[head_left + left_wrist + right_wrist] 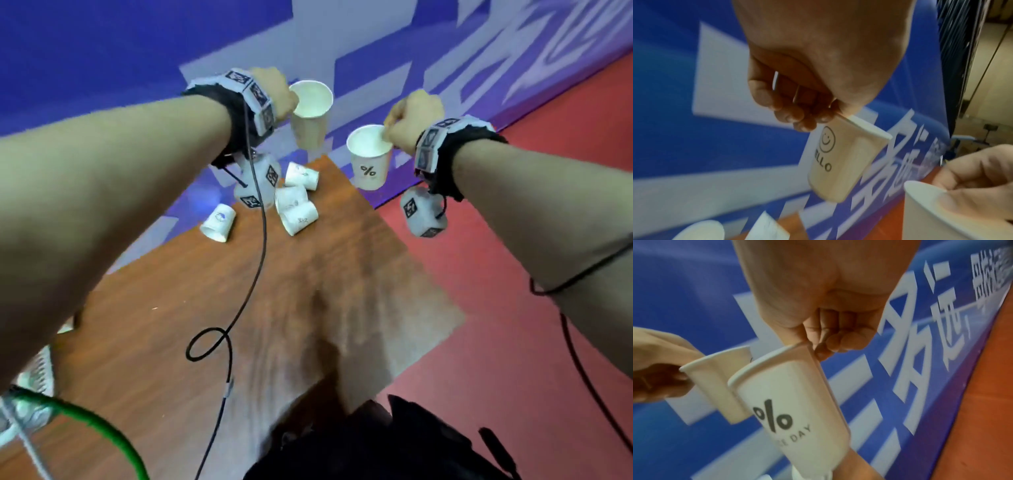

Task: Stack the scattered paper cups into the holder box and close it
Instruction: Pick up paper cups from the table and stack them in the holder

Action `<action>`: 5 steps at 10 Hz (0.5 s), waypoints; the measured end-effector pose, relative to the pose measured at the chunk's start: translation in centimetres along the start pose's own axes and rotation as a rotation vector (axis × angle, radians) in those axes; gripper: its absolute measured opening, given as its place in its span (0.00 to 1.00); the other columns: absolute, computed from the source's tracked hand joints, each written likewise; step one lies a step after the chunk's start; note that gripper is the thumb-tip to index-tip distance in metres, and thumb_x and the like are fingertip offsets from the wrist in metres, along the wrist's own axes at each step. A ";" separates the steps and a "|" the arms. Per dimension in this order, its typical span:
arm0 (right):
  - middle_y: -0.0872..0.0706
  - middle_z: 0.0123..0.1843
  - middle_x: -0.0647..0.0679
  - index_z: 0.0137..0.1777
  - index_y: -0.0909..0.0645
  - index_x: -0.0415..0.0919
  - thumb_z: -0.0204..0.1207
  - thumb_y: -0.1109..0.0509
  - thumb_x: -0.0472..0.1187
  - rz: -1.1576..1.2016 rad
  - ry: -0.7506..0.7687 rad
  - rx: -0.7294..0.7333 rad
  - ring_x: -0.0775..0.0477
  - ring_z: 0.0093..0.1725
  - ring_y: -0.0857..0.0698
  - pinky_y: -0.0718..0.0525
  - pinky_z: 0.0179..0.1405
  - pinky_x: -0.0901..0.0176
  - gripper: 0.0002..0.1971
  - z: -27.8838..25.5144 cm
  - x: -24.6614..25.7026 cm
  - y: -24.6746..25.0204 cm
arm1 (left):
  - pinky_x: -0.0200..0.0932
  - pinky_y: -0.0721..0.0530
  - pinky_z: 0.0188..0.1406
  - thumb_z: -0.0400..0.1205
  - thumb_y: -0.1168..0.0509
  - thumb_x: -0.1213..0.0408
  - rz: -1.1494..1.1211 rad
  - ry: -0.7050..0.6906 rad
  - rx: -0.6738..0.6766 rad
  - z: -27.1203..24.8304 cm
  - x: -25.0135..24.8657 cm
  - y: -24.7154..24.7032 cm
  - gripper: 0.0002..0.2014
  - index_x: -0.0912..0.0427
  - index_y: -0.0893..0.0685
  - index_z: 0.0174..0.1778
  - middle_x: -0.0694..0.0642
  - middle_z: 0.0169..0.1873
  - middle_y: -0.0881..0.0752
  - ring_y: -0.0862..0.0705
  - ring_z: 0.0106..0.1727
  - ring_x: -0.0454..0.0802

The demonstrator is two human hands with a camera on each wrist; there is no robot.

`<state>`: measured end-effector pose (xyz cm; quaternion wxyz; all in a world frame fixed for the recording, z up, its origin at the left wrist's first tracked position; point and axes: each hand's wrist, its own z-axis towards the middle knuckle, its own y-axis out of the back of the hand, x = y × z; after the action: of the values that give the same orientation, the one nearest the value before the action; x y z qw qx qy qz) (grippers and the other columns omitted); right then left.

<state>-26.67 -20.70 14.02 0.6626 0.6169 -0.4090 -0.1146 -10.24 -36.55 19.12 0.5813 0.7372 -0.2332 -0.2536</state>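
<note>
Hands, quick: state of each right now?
Left hand: pinches rim of white smiley-face paper cup.
Right hand: pinches rim of white percent-sign paper cup.

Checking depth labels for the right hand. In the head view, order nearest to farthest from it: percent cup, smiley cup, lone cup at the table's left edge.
1. percent cup: pinched at its rim by the right hand.
2. smiley cup: to the left, held up by the left hand.
3. lone cup: lying on its side at the table left edge, beyond the cup cluster.

Hands (pixel 342 102) with raised paper cups (pixel 342 137)
</note>
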 end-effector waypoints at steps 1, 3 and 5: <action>0.10 0.48 0.33 0.55 0.12 0.33 0.72 0.33 0.35 0.083 0.026 -0.121 0.36 0.54 0.11 0.14 0.50 0.52 0.14 -2.9 3.8 4.6 | 0.34 0.27 0.31 0.88 0.41 0.57 -0.142 0.022 -0.034 -4.0 1.7 5.5 0.18 0.56 0.27 0.31 0.54 0.30 0.21 0.22 0.29 0.52; 0.19 0.33 0.39 0.45 0.16 0.31 0.72 0.34 0.33 0.209 0.067 -0.251 0.39 0.39 0.22 0.23 0.37 0.55 0.07 -13.5 12.3 12.4 | 0.43 0.21 0.35 0.84 0.41 0.65 -0.223 0.105 -0.206 -16.8 5.8 14.5 0.17 0.59 0.27 0.27 0.58 0.26 0.21 0.23 0.26 0.54; 0.28 0.27 0.44 0.31 0.27 0.37 0.73 0.36 0.32 0.223 0.230 -0.253 0.43 0.35 0.29 0.33 0.26 0.61 0.09 -21.6 17.3 13.8 | 0.46 0.19 0.34 0.74 0.42 0.61 -0.289 0.287 -0.307 -30.4 10.0 17.1 0.09 0.61 0.22 0.34 0.62 0.24 0.14 0.20 0.21 0.57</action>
<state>-5.78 -13.47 35.60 0.7857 0.4885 -0.3789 -0.0198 16.17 -24.17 40.76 0.6713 0.6944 0.0010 -0.2591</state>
